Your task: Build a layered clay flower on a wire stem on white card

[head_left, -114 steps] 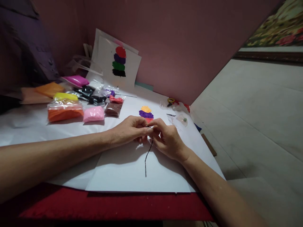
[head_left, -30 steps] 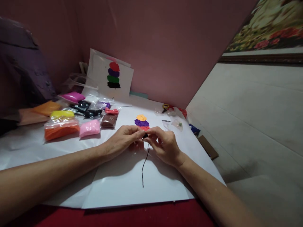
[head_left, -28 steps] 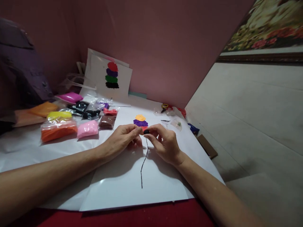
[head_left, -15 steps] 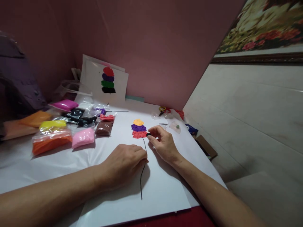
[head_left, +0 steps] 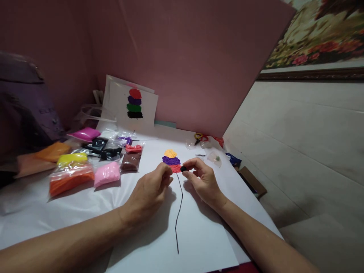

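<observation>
A white sheet (head_left: pixel 207 239) lies in front of me with a stack of textured clay patches on it: yellow-orange (head_left: pixel 170 153) on top, purple (head_left: pixel 170 160) below, red (head_left: pixel 176 169) lowest. From the red patch a thin black line (head_left: pixel 181 201) runs down the sheet. My right hand (head_left: pixel 206 184) pinches a small black ball of clay (head_left: pixel 183 168) between thumb and fingertips, just right of the red patch. My left hand (head_left: pixel 152 185) is closed by the patch's lower left, its fingertips pressed together; whatever they may hold is hidden.
Bags of coloured clay, among them pink (head_left: pixel 107 174), orange (head_left: pixel 71 180) and brown (head_left: pixel 131 162), lie at left. A finished-looking picture (head_left: pixel 116 102) leans on the wall behind. Scissors (head_left: pixel 198 137) and a small bag with green clay (head_left: pixel 214 158) lie at back right.
My left hand has moved up from the middle of the black line to beside the red patch. My right hand still pinches the black clay, now showing more of it. The view has shifted slightly.
</observation>
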Available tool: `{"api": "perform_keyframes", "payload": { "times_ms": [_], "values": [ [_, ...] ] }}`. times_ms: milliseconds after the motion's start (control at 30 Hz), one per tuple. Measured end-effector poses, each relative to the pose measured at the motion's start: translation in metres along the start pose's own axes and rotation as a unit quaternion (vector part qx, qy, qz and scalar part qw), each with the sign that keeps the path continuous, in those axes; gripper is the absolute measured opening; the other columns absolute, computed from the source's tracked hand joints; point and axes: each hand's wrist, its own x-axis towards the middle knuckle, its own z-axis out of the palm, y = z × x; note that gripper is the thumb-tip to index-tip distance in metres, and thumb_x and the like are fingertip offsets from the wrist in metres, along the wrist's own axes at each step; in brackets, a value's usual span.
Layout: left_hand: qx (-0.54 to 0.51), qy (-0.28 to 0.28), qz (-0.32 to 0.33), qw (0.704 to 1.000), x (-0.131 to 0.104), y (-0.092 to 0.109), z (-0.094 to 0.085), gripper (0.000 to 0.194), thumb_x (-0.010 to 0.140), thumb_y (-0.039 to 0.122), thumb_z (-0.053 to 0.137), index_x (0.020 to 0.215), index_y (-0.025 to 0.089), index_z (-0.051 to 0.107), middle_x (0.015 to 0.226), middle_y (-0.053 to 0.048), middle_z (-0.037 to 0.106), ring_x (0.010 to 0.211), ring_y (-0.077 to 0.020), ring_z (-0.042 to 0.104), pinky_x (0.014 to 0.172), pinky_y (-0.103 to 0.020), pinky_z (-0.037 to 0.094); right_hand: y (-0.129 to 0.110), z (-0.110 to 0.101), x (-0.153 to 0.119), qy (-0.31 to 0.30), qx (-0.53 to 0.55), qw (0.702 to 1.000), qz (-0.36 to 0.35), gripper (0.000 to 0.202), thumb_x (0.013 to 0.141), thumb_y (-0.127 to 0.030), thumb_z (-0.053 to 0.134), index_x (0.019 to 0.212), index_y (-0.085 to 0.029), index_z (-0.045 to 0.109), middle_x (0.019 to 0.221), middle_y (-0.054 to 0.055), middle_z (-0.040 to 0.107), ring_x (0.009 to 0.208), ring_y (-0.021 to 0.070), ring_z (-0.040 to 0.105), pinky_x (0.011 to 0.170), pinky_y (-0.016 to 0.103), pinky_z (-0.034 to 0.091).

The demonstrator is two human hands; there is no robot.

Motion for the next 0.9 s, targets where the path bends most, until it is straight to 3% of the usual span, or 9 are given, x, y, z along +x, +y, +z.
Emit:
{"api": "perform_keyframes", "payload": {
  "times_ms": [133, 267, 367, 500, 900],
  "values": [
    [-0.021, -0.022, -0.044, 0.999, 0.004, 0.004, -0.004, 0.018, 0.09, 0.036, 0.044, 0.088, 0.02, 0.051, 0.077, -0.001, 0.06, 0.067, -0.0167, 0.05, 0.062, -0.03, 0.036, -0.01, 0.003, -0.006, -0.037, -0.016, 0.992, -0.117, 0.016, 0.08, -0.007, 0.06, 0.091, -0.019, 0.059, 0.084, 0.002, 0.06, 0.074, 0.0138, 0.058, 0.057, 0.025, 0.046],
    [-0.058, -0.058, -0.028, 0.996, 0.004, 0.006, -0.005, 0.021, 0.088, 0.036, 0.046, 0.082, 0.019, 0.056, 0.073, -0.001, 0.061, 0.067, -0.0164, 0.051, 0.063, -0.03, 0.036, -0.014, 0.005, -0.01, -0.072, -0.036, 0.979, -0.187, 0.026, 0.079, -0.001, 0.054, 0.096, -0.02, 0.057, 0.087, 0.003, 0.059, 0.075, 0.0146, 0.057, 0.056, 0.025, 0.047],
    [-0.122, -0.062, -0.01, 0.991, 0.005, 0.004, -0.005, 0.02, 0.089, 0.032, 0.044, 0.084, 0.018, 0.058, 0.075, -0.001, 0.061, 0.069, -0.0155, 0.052, 0.065, -0.028, 0.038, -0.012, 0.004, -0.01, -0.066, -0.054, 0.978, -0.19, 0.031, 0.077, -0.001, 0.055, 0.101, -0.021, 0.057, 0.092, 0.005, 0.059, 0.077, 0.0153, 0.057, 0.055, 0.025, 0.048],
    [-0.191, -0.064, -0.024, 0.979, 0.006, 0.002, -0.005, 0.018, 0.087, 0.029, 0.046, 0.089, 0.017, 0.059, 0.077, -0.001, 0.061, 0.073, -0.0152, 0.054, 0.069, -0.028, 0.041, -0.007, 0.002, -0.007, -0.057, -0.074, 0.98, -0.175, 0.019, 0.082, -0.006, 0.056, 0.094, -0.021, 0.059, 0.088, 0.004, 0.059, 0.075, 0.0151, 0.058, 0.055, 0.026, 0.051],
    [-0.206, -0.078, -0.04, 0.975, 0.007, 0.006, -0.006, 0.02, 0.085, 0.032, 0.049, 0.081, 0.017, 0.061, 0.071, 0.001, 0.059, 0.069, -0.0145, 0.052, 0.065, -0.027, 0.04, -0.009, 0.001, -0.007, -0.069, -0.088, 0.969, -0.219, 0.022, 0.083, -0.006, 0.055, 0.099, -0.022, 0.059, 0.087, 0.004, 0.062, 0.074, 0.0153, 0.059, 0.057, 0.027, 0.053]
  ]
}}
